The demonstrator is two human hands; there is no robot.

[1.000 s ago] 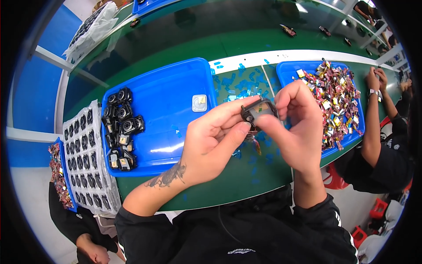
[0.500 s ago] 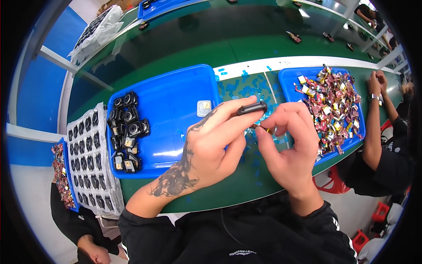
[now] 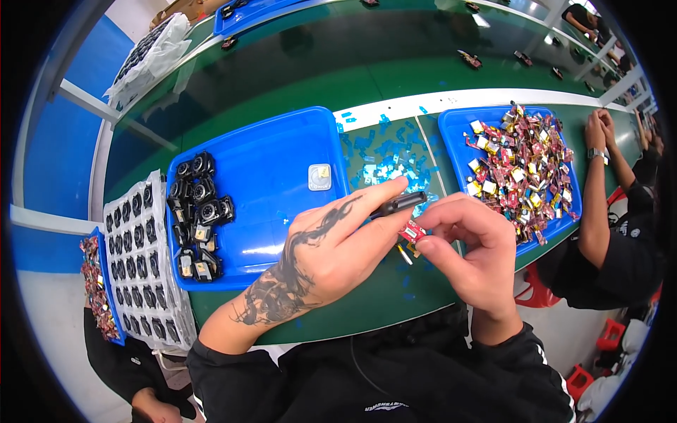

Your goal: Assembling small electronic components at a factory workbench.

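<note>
The left hand [image 3: 321,257] pinches a black part [image 3: 398,204] between fingers and thumb, above the green table [image 3: 395,289]. The right hand [image 3: 469,247] grips a small red piece [image 3: 412,231] at its fingertips, just below the black part. Left of the hands a blue tray [image 3: 275,190] holds black parts [image 3: 197,211]; a second tray [image 3: 455,134] to the right holds mixed red pieces
</note>
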